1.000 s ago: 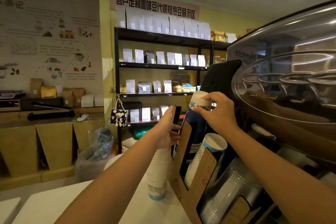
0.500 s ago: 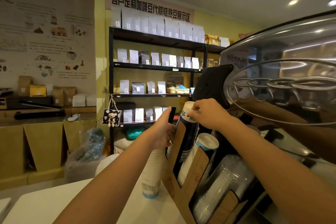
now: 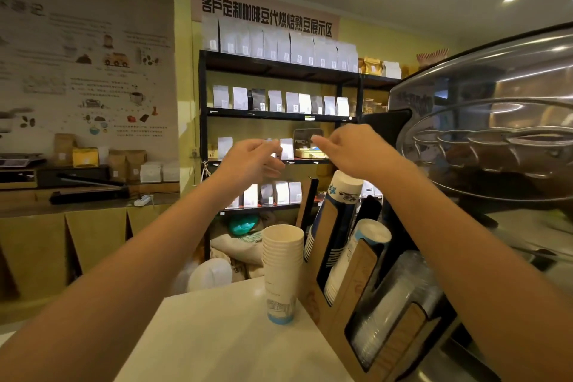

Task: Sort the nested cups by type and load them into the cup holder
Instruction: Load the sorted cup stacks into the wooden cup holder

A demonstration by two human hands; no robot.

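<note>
Paper cup stack (image 3: 282, 270): white, blue-banded base — upright beside cardboard cup holder (image 3: 353, 291).
Left hand (image 3: 251, 161): fingers relaxed, empty.
Right hand (image 3: 347, 149): loose — holding nothing.

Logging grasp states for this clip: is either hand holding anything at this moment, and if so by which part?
Nothing is held. The left hand and right hand are both raised in the air, empty, above the stack of white cups and the cup holder.

open: air above the cup holder (image 3: 347, 298) and bare desk (image 3: 217, 335) front-left | blocked: white cup stack (image 3: 282, 270) touching holder's left side; espresso machine (image 3: 496, 133) close on right; shelf (image 3: 279, 115) behind
</note>
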